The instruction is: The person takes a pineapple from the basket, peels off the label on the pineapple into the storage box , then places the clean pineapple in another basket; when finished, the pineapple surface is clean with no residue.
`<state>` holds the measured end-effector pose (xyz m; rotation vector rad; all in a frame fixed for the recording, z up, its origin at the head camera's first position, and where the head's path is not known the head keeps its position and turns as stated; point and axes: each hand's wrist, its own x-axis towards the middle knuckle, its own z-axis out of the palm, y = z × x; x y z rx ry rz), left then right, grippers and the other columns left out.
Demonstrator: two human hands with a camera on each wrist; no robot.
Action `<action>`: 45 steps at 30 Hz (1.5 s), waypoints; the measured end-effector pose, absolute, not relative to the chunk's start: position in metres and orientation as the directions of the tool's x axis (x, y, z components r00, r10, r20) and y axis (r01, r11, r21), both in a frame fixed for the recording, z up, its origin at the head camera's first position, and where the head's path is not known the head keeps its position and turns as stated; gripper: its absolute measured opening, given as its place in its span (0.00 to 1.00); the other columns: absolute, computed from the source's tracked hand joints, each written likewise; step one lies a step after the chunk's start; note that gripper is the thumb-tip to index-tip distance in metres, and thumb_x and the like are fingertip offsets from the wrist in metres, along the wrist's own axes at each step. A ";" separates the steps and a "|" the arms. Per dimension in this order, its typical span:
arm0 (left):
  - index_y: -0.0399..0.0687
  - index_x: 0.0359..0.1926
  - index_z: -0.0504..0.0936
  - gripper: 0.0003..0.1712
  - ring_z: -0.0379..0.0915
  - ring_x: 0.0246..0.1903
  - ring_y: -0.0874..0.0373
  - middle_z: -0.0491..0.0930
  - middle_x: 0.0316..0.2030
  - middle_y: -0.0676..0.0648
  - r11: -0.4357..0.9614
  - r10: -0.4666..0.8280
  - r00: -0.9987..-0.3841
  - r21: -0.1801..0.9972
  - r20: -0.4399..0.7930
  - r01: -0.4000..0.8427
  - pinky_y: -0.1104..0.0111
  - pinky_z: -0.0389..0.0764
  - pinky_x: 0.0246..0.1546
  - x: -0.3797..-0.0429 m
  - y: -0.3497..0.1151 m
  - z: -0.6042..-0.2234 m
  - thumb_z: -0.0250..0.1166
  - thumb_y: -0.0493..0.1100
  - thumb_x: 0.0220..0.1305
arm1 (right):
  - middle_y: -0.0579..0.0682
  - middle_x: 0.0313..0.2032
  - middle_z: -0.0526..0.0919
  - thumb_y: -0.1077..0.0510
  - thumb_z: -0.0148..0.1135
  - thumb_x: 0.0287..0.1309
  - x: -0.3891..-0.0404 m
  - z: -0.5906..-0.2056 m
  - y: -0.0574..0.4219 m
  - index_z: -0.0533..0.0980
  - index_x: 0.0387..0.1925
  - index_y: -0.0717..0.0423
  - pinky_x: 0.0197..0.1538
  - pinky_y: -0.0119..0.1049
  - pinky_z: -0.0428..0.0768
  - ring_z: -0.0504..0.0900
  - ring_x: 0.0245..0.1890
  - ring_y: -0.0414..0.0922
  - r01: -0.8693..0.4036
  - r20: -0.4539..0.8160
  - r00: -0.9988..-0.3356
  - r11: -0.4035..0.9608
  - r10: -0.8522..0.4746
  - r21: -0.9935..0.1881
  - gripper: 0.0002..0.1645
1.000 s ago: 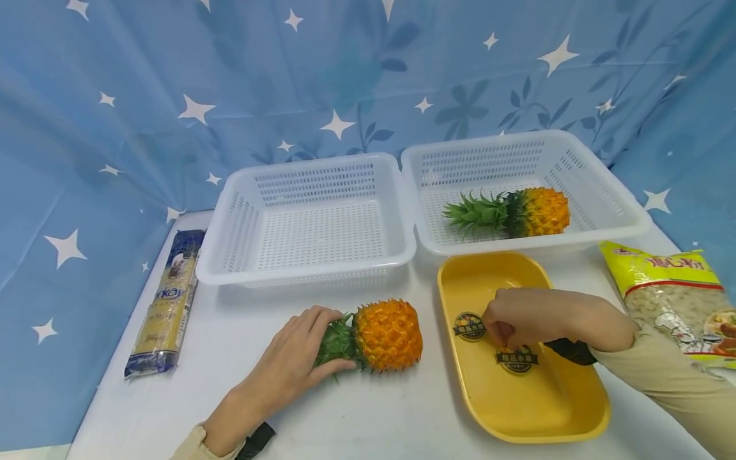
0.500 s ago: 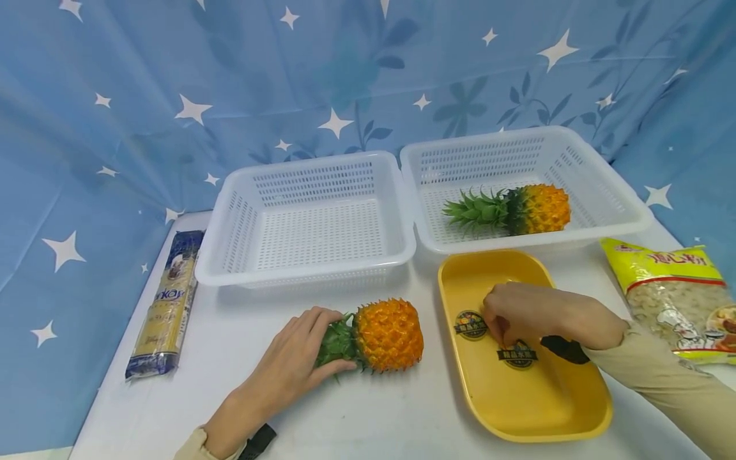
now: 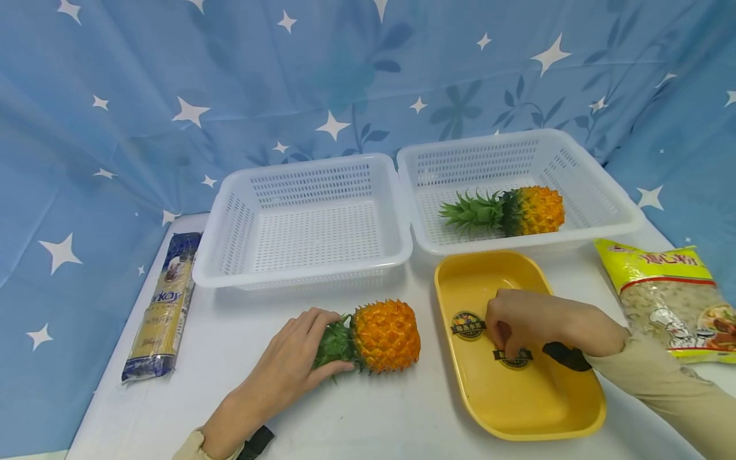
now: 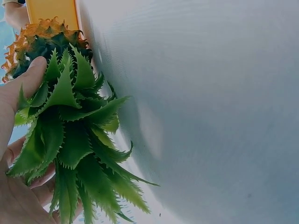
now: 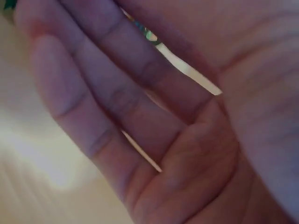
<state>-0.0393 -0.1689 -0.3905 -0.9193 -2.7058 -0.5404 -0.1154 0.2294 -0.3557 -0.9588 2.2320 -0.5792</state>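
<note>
An orange pineapple [image 3: 386, 337] with a green leafy crown lies on its side on the table. My left hand [image 3: 293, 356] grips it by the crown; in the left wrist view the thumb [image 4: 32, 77] lies along the base of the leaves. My right hand [image 3: 529, 321] reaches down inside a yellow basin [image 3: 517, 409]. Its fingers point down and touch a dark round sticker [image 3: 513, 364], covering its upper part. A second sticker [image 3: 467, 326] lies just left of that hand. The right wrist view shows a bare palm [image 5: 196, 163]; the fingertips are partly hidden.
A white slotted basket [image 3: 313, 236] stands at the back left. Another basket [image 3: 598, 191] adjoins it on the right, with a second pineapple [image 3: 535, 209] inside. A pasta packet [image 3: 163, 306] lies far left, a yellow-topped food bag [image 3: 669, 303] far right. A blue curtain surrounds the table.
My right hand dips slightly and its fingertip now covers more of the sticker in the basin. The left hand and its pineapple stay in place. The whole head view shifts a little.
</note>
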 end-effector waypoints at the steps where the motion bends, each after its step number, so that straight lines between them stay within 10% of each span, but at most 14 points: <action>1: 0.44 0.60 0.76 0.40 0.80 0.44 0.54 0.79 0.50 0.48 0.736 0.536 -0.777 0.268 0.330 0.621 0.58 0.83 0.42 -0.039 -0.169 -0.391 0.78 0.62 0.56 | 0.34 0.19 0.79 0.71 0.84 0.37 -0.114 -0.356 0.229 0.81 0.18 0.47 0.26 0.29 0.77 0.74 0.19 0.30 -0.468 -0.387 -0.536 0.646 -0.750 -0.603 0.19; 11: 0.43 0.60 0.76 0.38 0.80 0.45 0.52 0.78 0.50 0.47 0.745 0.538 -0.794 0.281 0.284 0.605 0.55 0.83 0.46 -0.036 -0.166 -0.389 0.78 0.61 0.58 | 0.35 0.19 0.69 0.68 0.85 0.40 -0.103 -0.350 0.224 0.75 0.23 0.45 0.27 0.28 0.70 0.67 0.20 0.31 -0.495 -0.469 -0.535 0.710 -0.703 -0.500 0.24; 20: 0.43 0.60 0.75 0.40 0.80 0.47 0.52 0.79 0.50 0.48 0.751 0.528 -0.801 0.285 0.282 0.595 0.57 0.83 0.47 -0.034 -0.166 -0.389 0.79 0.60 0.57 | 0.35 0.36 0.77 0.55 0.72 0.67 -0.103 -0.294 0.175 0.81 0.41 0.43 0.33 0.28 0.78 0.73 0.29 0.30 -0.790 -0.083 -0.487 0.479 -0.870 -0.383 0.06; 31: 0.39 0.60 0.73 0.41 0.79 0.44 0.55 0.78 0.48 0.48 0.741 0.528 -0.801 0.309 0.283 0.597 0.60 0.81 0.45 -0.030 -0.163 -0.395 0.79 0.59 0.58 | 0.51 0.68 0.69 0.42 0.82 0.52 -0.112 -0.301 0.107 0.65 0.74 0.54 0.66 0.48 0.76 0.73 0.64 0.48 -0.845 -0.186 -0.338 0.385 -0.923 -0.371 0.54; 45: 0.41 0.60 0.72 0.41 0.79 0.46 0.55 0.78 0.49 0.49 0.744 0.508 -0.814 0.333 0.280 0.579 0.60 0.82 0.47 -0.032 -0.167 -0.391 0.79 0.60 0.57 | 0.49 0.67 0.69 0.41 0.83 0.50 -0.113 -0.312 0.097 0.62 0.77 0.53 0.65 0.46 0.78 0.73 0.64 0.47 -0.871 -0.229 -0.305 0.368 -0.925 -0.325 0.59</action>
